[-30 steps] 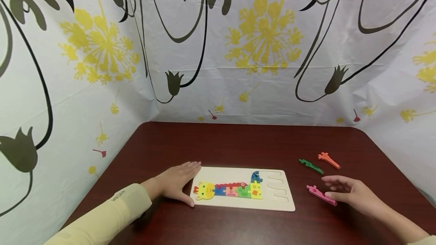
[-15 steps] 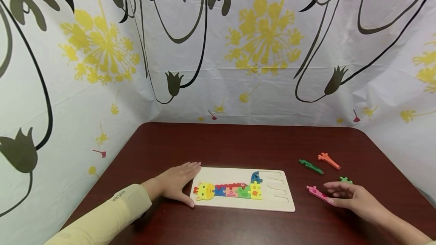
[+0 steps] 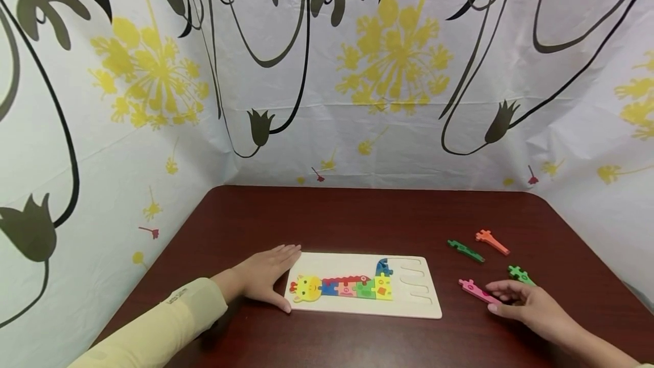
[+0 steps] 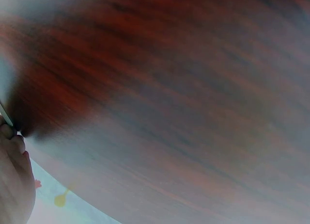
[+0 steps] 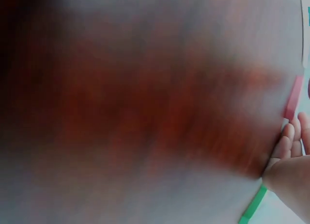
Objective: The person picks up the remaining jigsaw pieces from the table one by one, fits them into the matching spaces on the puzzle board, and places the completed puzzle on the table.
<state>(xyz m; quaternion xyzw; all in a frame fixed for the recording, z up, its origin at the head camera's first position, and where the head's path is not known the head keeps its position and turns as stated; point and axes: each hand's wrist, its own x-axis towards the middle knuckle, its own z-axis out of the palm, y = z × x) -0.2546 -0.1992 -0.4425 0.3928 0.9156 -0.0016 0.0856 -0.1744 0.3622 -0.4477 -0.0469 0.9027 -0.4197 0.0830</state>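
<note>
A pale wooden puzzle board (image 3: 347,306) with a giraffe of coloured pieces (image 3: 352,287) lies mid-table. My left hand (image 3: 268,277) rests at its left end, thumb and fingers spread along that edge; the left wrist view shows part of the hand (image 4: 14,180) at the lower left. My right hand (image 3: 531,305) is low over the right end of a pink puzzle piece (image 3: 475,290), thumb on the near side and fingers on the far side. In the right wrist view that pink piece (image 5: 293,98) lies just beyond the fingers; a firm grip does not show.
Behind the right hand lie a light green puzzle piece (image 3: 520,274), a dark green one (image 3: 466,250) and an orange one (image 3: 492,241). Several outlined slots (image 3: 415,281) show at the board's right end. A patterned cloth (image 3: 327,129) hangs behind the dark red-brown table (image 3: 357,214).
My right hand has drawn nearer and slightly left, over the pink piece's end, uncovering the light green piece behind it. The pink piece and my left hand look unmoved.
</note>
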